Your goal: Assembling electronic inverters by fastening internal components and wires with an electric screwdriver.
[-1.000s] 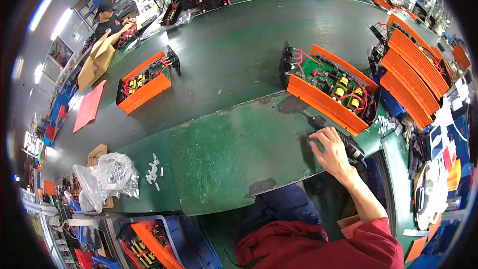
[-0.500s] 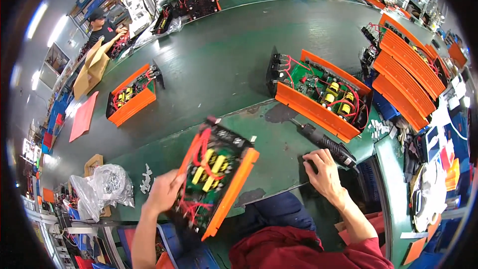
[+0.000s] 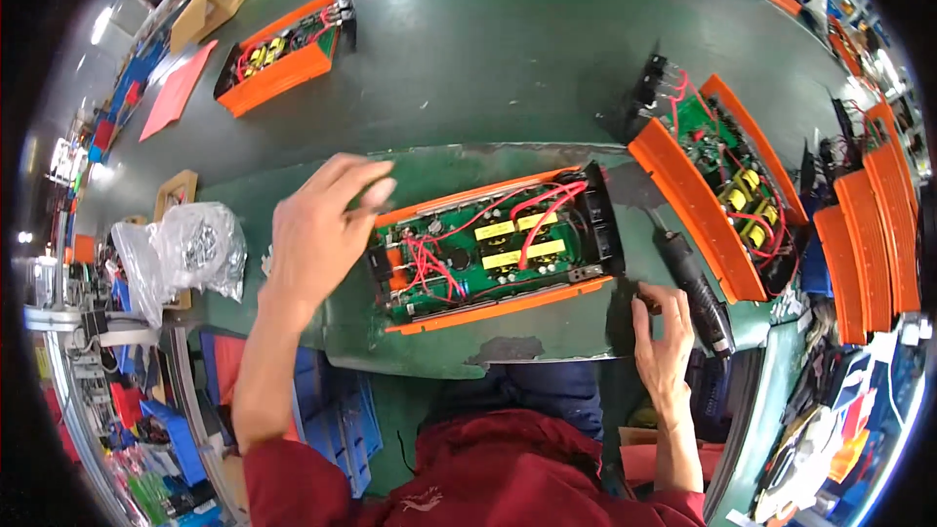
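An orange-sided electronics unit [image 3: 493, 244] lies in front of me on the green bench, its green circuit board, yellow transformers and red wires facing up. Its black end panel [image 3: 605, 220] points right. My left hand [image 3: 317, 229] hovers at the unit's left far corner, thumb and fingers a little apart with nothing seen between them. Close to the bench's front edge, right of the unit, my right hand [image 3: 669, 342] has its fingers curled together; a small dark thing seems to be in them, too hidden to name. A black power screwdriver [image 3: 693, 288] lies beside that hand.
Another orange unit [image 3: 722, 185] stands at right behind the screwdriver, and a third unit [image 3: 283, 54] at far left. Orange housings [image 3: 869, 234] are stacked far right. A clear plastic bag of small parts [image 3: 200, 249] and a pink sheet [image 3: 178, 93] are at left.
The unit my left hand held tilted is now flat on the bench, turned with its end panel to the right. My left hand has let go. The view has shifted downward.
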Demonstrator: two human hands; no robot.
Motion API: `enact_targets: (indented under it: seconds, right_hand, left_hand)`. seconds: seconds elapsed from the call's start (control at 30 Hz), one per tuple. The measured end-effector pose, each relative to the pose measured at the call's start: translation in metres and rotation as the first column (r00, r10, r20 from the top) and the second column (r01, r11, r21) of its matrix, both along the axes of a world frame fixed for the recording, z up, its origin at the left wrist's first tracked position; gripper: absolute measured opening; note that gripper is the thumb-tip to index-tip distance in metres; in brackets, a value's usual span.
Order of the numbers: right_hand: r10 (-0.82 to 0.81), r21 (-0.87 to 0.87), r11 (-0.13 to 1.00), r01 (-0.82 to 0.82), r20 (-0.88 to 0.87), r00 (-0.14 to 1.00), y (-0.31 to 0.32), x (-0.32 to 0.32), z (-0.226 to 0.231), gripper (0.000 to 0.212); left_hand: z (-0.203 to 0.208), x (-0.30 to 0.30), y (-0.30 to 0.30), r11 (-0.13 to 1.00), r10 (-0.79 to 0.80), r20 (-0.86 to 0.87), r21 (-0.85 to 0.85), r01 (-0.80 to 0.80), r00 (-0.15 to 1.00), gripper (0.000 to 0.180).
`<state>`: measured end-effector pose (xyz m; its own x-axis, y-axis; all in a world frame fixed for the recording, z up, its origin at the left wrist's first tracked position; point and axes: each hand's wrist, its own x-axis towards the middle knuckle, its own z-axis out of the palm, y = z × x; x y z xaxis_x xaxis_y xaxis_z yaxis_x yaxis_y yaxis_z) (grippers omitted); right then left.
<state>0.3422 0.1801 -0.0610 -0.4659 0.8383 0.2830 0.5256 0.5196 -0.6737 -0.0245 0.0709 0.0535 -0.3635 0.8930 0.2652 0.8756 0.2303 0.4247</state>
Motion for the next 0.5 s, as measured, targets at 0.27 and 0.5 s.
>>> enact_targets:
  seconds: [0.27,0.5]
  right_hand:
    - [0.053,0.184,0.982,-0.046,-0.034,0.998,0.024,-0.059,0.032,0.021]
    - [0.149,0.303,0.929,-0.211,0.214,0.965,0.034,-0.100,0.035,0.020]
  left_hand:
    - [-0.061,0.073,-0.120,0.800,0.577,0.270,0.003,-0.600,0.771,0.015]
    - [-0.072,0.113,-0.109,0.797,0.576,0.482,-0.152,-0.584,0.661,0.021]
